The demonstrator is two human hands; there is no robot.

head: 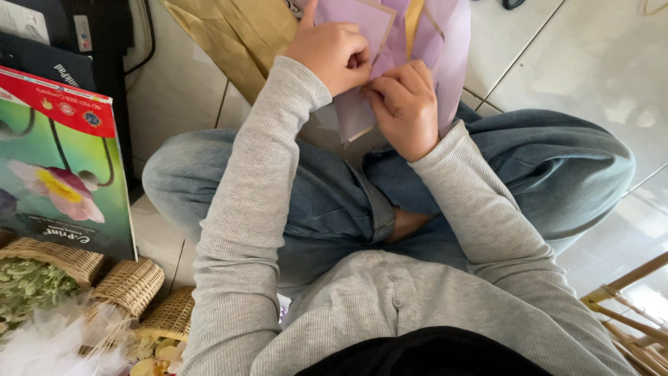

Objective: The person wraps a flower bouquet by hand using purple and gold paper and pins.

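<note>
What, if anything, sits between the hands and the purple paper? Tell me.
Nothing visible does. The left hand and right hand both already grip the purple paper directly, fingers pinching its fold above the lap.

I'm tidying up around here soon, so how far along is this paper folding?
Partly done: the lilac paper sheets already show folded, gold-edged layers. In hand: the left hand and right hand pinch one fold together. Left: the gold paper on the floor lies untouched, and the wicker baskets hold only flowers.
</note>
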